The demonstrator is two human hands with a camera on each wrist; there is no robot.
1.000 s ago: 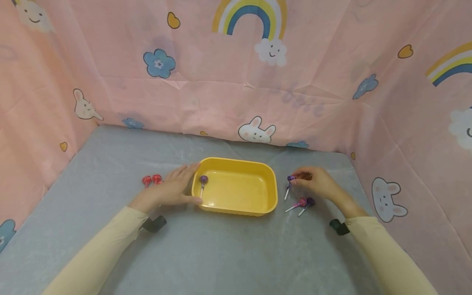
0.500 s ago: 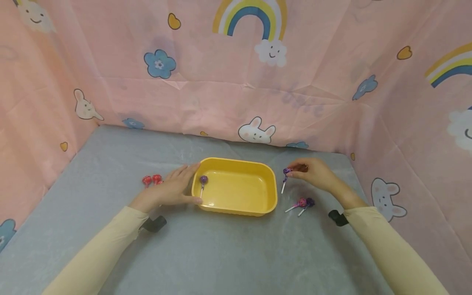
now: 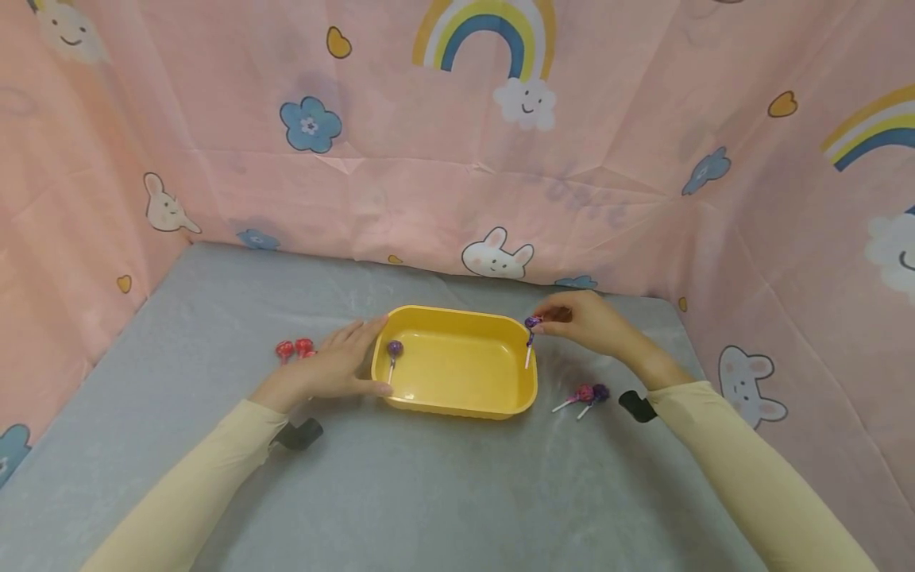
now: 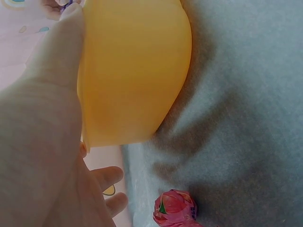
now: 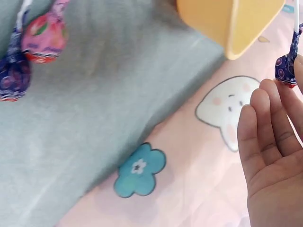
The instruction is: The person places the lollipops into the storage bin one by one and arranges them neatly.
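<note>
A purple-wrapped lollipop [image 3: 532, 322] is pinched by its head between the thumb and fingers of my right hand [image 3: 582, 319], its white stick pointing down over the right rim of the yellow tub [image 3: 457, 411]. My left hand [image 3: 343, 361] rests against the tub's left end, fingers straight, thumb at the near rim. Inside the tub, at its left end, another purple lollipop [image 3: 395, 348] leans with its stick toward me. In the right wrist view the held lollipop [image 5: 286, 69] shows dark wrapping with a red edge.
Red lollipops [image 3: 284, 349] lie left of the tub, partly hidden behind my left hand. To the right, a pink lollipop [image 3: 585, 392] and a dark purple lollipop [image 3: 601, 392] lie together on the grey cloth [image 3: 443, 485]. A pink printed curtain [image 3: 400, 191] stands behind.
My right hand has lifted the purple lollipop and carried it left, from beside the tub to over its right rim. My left hand has stayed in place.
</note>
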